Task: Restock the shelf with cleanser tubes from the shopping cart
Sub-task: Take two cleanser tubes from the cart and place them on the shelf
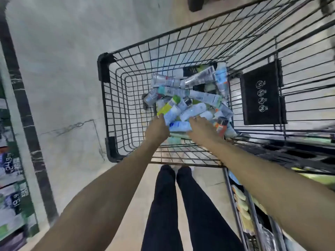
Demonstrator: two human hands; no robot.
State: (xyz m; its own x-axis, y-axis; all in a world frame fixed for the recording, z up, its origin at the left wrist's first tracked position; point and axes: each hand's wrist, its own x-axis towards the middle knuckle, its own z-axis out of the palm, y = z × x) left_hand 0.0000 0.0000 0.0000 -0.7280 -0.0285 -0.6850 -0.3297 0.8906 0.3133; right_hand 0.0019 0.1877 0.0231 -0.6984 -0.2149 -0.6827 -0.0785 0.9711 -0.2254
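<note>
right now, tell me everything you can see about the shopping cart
The shopping cart is a black wire-mesh basket with black plastic corner caps, seen from above on a pale floor. A heap of cleanser tubes, mostly white with blue, green and orange accents, lies jumbled at the bottom toward its right side. A black placard with white round icons hangs on the right wall. The left hand and right hand reach into it onto the tubes; motion blur hides their grip.
</note>
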